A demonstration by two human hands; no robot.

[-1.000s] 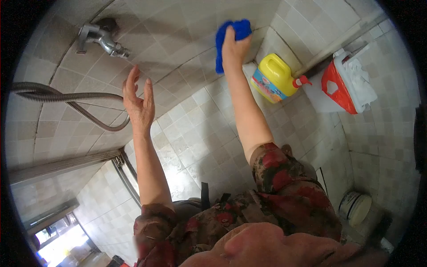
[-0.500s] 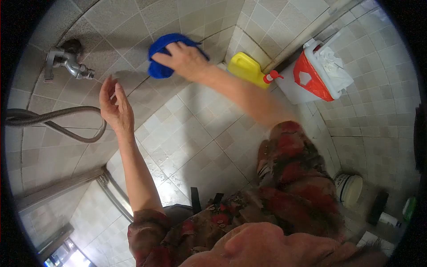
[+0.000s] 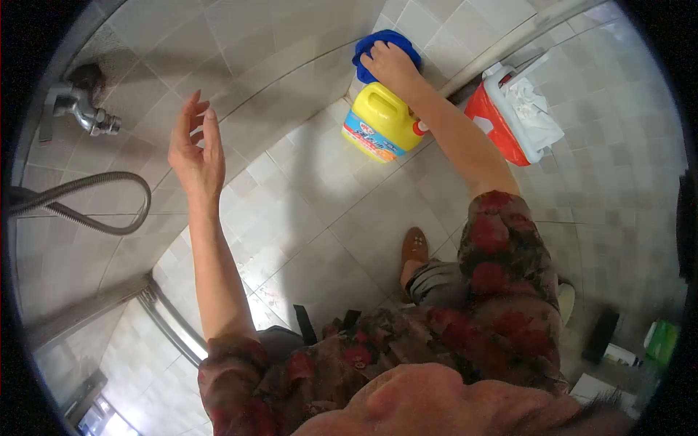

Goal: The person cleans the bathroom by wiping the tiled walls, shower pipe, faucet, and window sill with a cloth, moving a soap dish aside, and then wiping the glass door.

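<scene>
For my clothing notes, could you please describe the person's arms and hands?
The left hand and right hand wear no gloves and no visible watch. The left sleeve and right sleeve are short, brownish, with red floral-looking patches.

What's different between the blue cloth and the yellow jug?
The blue cloth is plain; the yellow jug has a printed label. The cloth is crumpled under the right hand; the jug has a firm, moulded shape, with no hand on it. Both are brightly coloured.

Just beyond the yellow jug (image 3: 385,112), my cloth (image 3: 387,36) is blue; right of it, a red-and-white container (image 3: 496,129); nearer me, my brown sleeve (image 3: 502,236) blotched red.
</scene>
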